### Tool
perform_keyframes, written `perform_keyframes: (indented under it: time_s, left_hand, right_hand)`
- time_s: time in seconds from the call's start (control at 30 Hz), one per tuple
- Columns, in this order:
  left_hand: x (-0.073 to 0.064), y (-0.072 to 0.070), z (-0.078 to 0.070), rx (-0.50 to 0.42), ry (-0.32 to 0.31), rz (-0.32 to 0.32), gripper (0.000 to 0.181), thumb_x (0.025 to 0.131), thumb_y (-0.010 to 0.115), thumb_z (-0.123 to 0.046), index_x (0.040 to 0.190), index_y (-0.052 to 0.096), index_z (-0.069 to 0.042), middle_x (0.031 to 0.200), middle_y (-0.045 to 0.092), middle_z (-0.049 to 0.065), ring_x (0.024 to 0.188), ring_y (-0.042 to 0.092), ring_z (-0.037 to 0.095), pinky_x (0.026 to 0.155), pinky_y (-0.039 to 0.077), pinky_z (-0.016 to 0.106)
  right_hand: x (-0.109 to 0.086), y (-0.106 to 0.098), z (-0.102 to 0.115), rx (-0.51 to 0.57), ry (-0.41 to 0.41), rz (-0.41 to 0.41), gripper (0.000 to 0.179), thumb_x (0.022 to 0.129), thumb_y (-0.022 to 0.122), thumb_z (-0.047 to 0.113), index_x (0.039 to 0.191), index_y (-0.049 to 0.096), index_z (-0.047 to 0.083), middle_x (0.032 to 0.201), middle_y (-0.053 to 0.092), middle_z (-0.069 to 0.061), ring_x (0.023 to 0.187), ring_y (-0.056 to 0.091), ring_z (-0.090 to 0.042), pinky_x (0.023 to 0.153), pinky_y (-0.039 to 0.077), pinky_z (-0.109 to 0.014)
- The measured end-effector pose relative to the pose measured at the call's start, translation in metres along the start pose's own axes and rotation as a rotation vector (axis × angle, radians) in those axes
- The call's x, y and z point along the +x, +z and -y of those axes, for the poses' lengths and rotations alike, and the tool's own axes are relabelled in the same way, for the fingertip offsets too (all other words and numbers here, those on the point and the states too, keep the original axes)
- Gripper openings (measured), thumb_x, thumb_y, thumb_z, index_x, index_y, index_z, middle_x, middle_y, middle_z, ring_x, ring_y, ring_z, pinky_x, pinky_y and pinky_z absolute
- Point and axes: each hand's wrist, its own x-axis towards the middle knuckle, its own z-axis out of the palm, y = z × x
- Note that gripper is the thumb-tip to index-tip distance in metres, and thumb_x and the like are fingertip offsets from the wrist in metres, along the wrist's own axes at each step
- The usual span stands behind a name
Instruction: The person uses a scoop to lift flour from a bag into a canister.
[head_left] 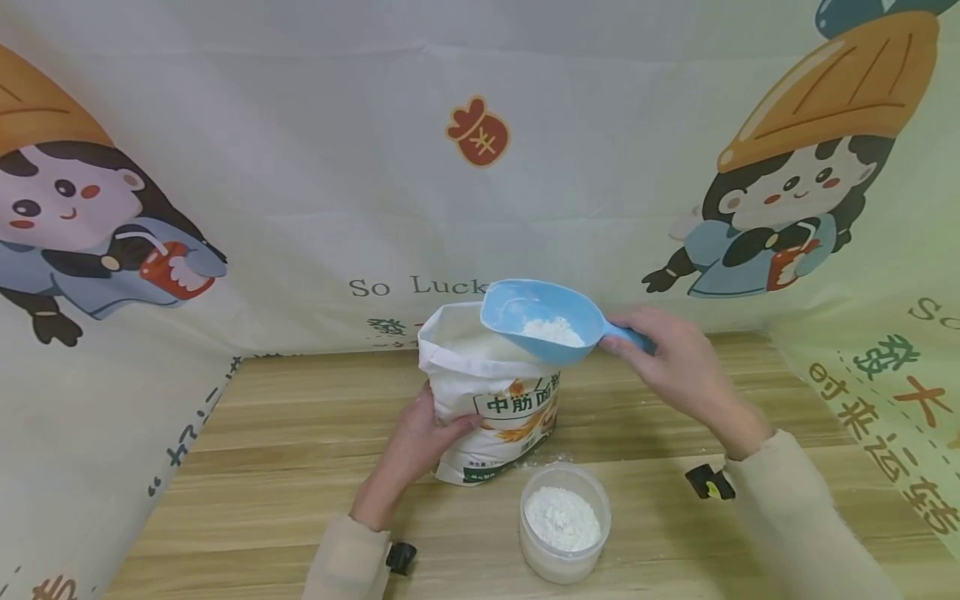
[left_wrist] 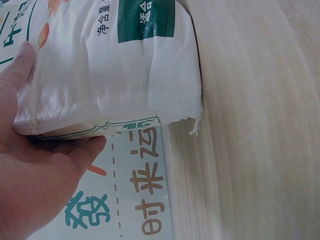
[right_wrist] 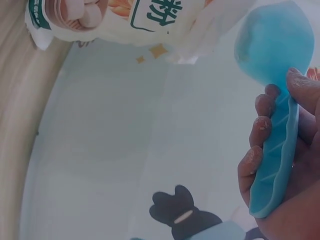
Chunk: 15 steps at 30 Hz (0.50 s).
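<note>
My right hand (head_left: 678, 358) grips the handle of a light blue scoop (head_left: 573, 354), with a small heap of white flour (head_left: 553, 331) in its bowl. The scoop is held over the right side of the open top of a white flour bag (head_left: 461, 454). In the right wrist view, flour-dusted fingers wrap round the ribbed handle (right_wrist: 272, 165). Lower on the bag, my left hand (head_left: 420, 437) holds its left side, thumb on the printed front and fingers behind. In front of the bag stands a clear round tub (head_left: 558, 562) heaped with flour.
The wood-grain tabletop (head_left: 300, 467) carries a little spilled flour between the bag and the tub. A printed cloth backdrop (head_left: 360, 167) with cartoon figures rises behind the table and along both sides.
</note>
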Motion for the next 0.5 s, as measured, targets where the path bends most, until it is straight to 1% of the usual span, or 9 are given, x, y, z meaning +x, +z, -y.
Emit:
perform_keyframes:
  time_s: [0.17, 0.3, 0.5]
  left_hand:
    - [0.0, 0.0, -0.001, -0.005, -0.011, 0.006, 0.073, 0.087, 0.085, -0.023, 0.146, 0.046, -0.005, 0.131, 0.065, 0.017, 0.123, 0.062, 0.036, 0.105, 0.051, 0.055]
    - [-0.001, -0.001, -0.001, 0.001, -0.007, 0.004, 0.073, 0.088, 0.085, -0.024, 0.146, 0.045, -0.004, 0.132, 0.065, 0.017, 0.123, 0.062, 0.036, 0.105, 0.051, 0.055]
    - [-0.001, 0.0, 0.0, 0.021, -0.003, -0.002, 0.072, 0.087, 0.085, -0.025, 0.144, 0.047, -0.002, 0.131, 0.065, 0.019, 0.122, 0.062, 0.037, 0.104, 0.051, 0.055]
  right_hand:
    - [-0.008, -0.008, -0.001, -0.029, -0.021, -0.046, 0.021, 0.091, 0.078, 0.006, 0.112, 0.076, 0.003, 0.107, 0.076, -0.011, 0.094, 0.072, -0.029, 0.078, 0.058, -0.05]
    - [-0.015, -0.016, -0.003, -0.065, -0.046, -0.067, 0.023, 0.088, 0.081, 0.004, 0.11, 0.077, 0.004, 0.105, 0.076, -0.009, 0.092, 0.072, -0.027, 0.074, 0.057, -0.046]
    - [-0.025, -0.029, -0.007, -0.105, -0.044, -0.053, 0.022, 0.088, 0.08, 0.002, 0.109, 0.077, 0.006, 0.103, 0.076, -0.004, 0.091, 0.069, -0.018, 0.074, 0.053, -0.03]
